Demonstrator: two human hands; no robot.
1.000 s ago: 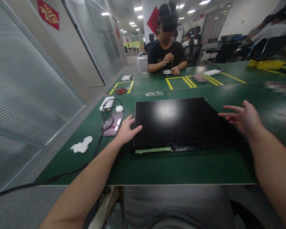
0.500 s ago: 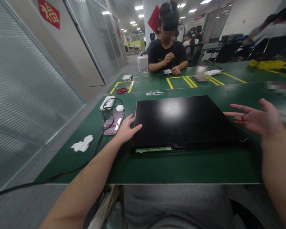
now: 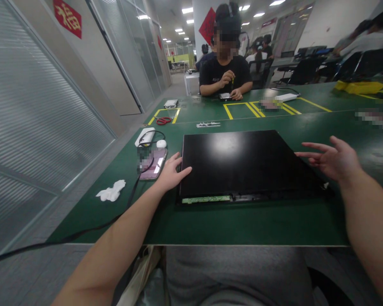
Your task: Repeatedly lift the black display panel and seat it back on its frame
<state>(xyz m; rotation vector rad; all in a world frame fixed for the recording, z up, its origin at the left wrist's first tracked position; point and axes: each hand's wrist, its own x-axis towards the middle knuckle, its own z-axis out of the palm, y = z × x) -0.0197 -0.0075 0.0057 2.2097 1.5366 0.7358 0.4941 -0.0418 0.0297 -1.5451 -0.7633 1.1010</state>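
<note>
A large black display panel (image 3: 242,165) lies screen up on the green table in front of me. A thin green circuit strip (image 3: 206,199) shows along the left part of its near edge. My left hand (image 3: 172,174) is at the panel's left edge, its thumb over the top and its fingers stretched along the side. At the right side, my right hand (image 3: 333,160) is turned palm up with fingers apart. Its fingertips reach the panel's edge; whether they press on it I cannot tell. A small pale piece (image 3: 325,185) shows at the near right corner.
Left of the panel are a phone (image 3: 153,165), a white power bank (image 3: 145,137), a white earbud case (image 3: 161,144), crumpled tissue (image 3: 112,191) and a black cable (image 3: 83,233). Red scissors (image 3: 164,121) lie farther off. Across the table a person (image 3: 225,70) works on a small device.
My right hand has moved left, closer to the panel's right edge. The panel's far right corner sits slightly lower and farther left. My left hand stays at the left edge.
</note>
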